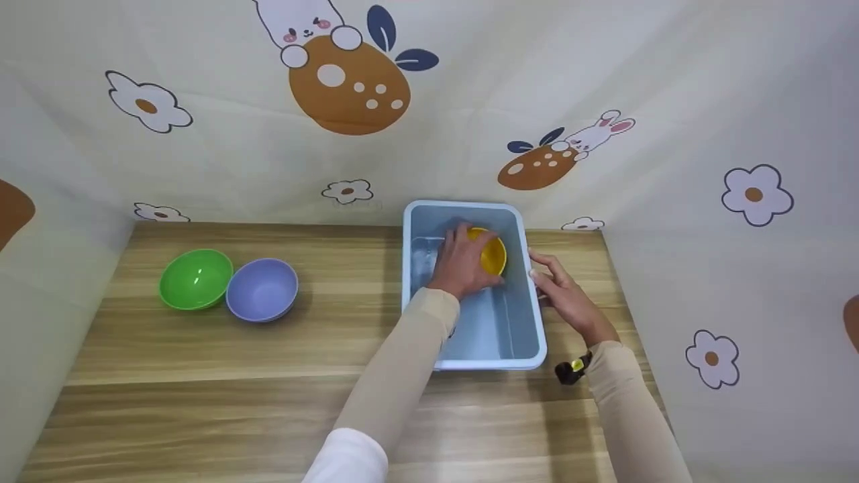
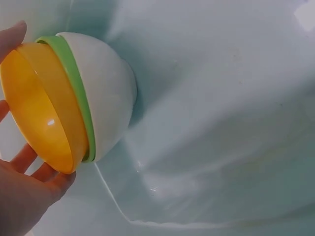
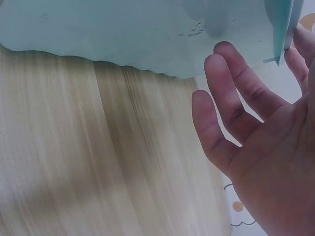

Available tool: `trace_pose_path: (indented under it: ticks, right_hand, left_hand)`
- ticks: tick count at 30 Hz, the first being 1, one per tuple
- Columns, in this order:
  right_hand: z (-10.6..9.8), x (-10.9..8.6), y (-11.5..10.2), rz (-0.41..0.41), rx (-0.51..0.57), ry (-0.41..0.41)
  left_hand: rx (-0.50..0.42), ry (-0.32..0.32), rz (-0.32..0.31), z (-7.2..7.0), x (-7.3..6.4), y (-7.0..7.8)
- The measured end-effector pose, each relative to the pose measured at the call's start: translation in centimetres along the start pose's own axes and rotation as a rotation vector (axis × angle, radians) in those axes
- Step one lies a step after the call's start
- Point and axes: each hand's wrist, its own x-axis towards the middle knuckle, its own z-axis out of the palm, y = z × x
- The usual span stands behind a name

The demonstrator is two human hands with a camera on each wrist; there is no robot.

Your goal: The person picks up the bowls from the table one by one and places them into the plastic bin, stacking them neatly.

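The person wears a close-fitting beige sleeve (image 1: 392,362) along the left forearm, snug at the wrist and lightly creased, with the wide hem of a white sleeve (image 1: 350,459) over its upper end. A matching right sleeve (image 1: 634,409) is also plain beige, and at its wrist end sits a small, blocky black device (image 1: 568,373) bearing a bright yellow patch (image 1: 578,365); the fingers (image 3: 220,83) are bare
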Motion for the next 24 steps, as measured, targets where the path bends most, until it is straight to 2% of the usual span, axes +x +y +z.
trace_pose_path:
  ticks: [10, 24]
  right_hand:
    - [-0.03, -0.05, -0.09, 0.010, -0.026, 0.017]
    - [0.05, -0.08, 0.01, 0.000, -0.013, 0.011]
  left_hand:
    - [0.036, -0.032, 0.001, 0.28, 0.02, -0.21]
    - [-0.023, -0.061, -0.012, 0.44, 0.20, -0.46]
